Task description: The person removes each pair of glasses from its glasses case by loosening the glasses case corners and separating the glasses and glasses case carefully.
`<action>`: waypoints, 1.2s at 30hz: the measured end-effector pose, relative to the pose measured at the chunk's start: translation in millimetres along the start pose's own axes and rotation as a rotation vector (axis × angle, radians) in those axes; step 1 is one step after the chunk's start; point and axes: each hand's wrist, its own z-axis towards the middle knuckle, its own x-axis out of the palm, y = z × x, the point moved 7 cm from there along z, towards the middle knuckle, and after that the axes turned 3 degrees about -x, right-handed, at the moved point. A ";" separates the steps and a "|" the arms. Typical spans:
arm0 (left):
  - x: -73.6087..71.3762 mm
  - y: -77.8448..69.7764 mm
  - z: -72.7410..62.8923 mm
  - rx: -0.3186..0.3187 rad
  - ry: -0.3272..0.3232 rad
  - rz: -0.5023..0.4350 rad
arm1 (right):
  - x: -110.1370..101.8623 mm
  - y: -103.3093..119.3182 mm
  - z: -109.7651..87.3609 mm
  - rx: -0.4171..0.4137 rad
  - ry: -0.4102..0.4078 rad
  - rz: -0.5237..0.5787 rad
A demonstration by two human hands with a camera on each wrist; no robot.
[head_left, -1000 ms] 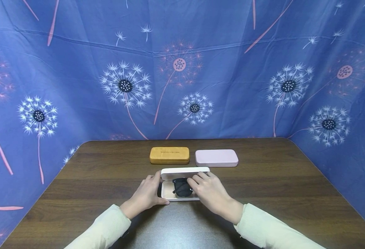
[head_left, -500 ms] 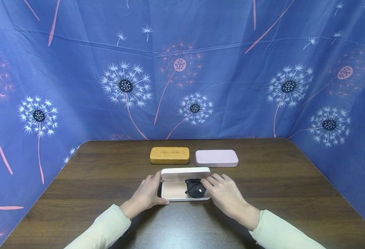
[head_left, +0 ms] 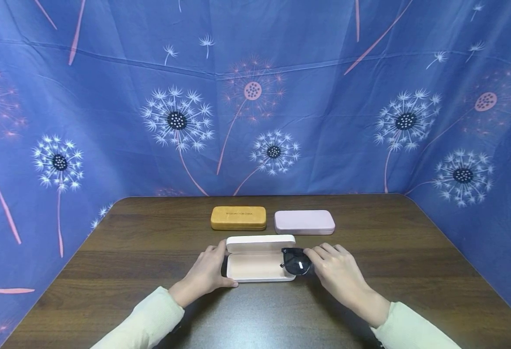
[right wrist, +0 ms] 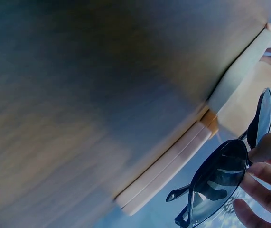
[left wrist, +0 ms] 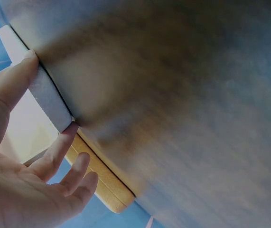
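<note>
A white glasses case point(head_left: 259, 267) stands on the table with its lid raised, showing a pale inside. My left hand point(head_left: 206, 271) grips its left end, thumb at the front corner and fingers behind; in the left wrist view the thumb point(left wrist: 19, 78) lies along the case wall point(left wrist: 50, 92). My right hand point(head_left: 343, 274) pinches dark sunglasses point(head_left: 296, 261) at the case's right end, partly overlapping it in the head view. Seen from the right wrist, thumb and fingers hold the sunglasses point(right wrist: 220, 175) near the bridge, between the two lenses.
Behind the white case lie two shut cases, a yellow one point(head_left: 238, 218) with lettering and a pale pink one point(head_left: 304, 222) to its right. The brown wooden table point(head_left: 151, 218) ends at a blue dandelion-print cloth point(head_left: 325, 97) behind and at the sides.
My right hand has moved rightward with the sunglasses, from the middle of the open white case to its right end. My left hand has kept its place on the case.
</note>
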 end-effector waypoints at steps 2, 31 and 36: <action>0.3 -0.3 -0.1 -0.001 0.004 -0.009 | -1.0 -5.3 -4.1 0.014 0.008 -0.004; -1.2 0.5 1.1 -0.012 0.013 -0.016 | 16.0 -69.7 -37.6 0.048 0.043 -0.061; -1.3 0.7 0.9 -0.015 0.016 -0.013 | 21.0 -73.2 -39.3 0.047 0.081 -0.073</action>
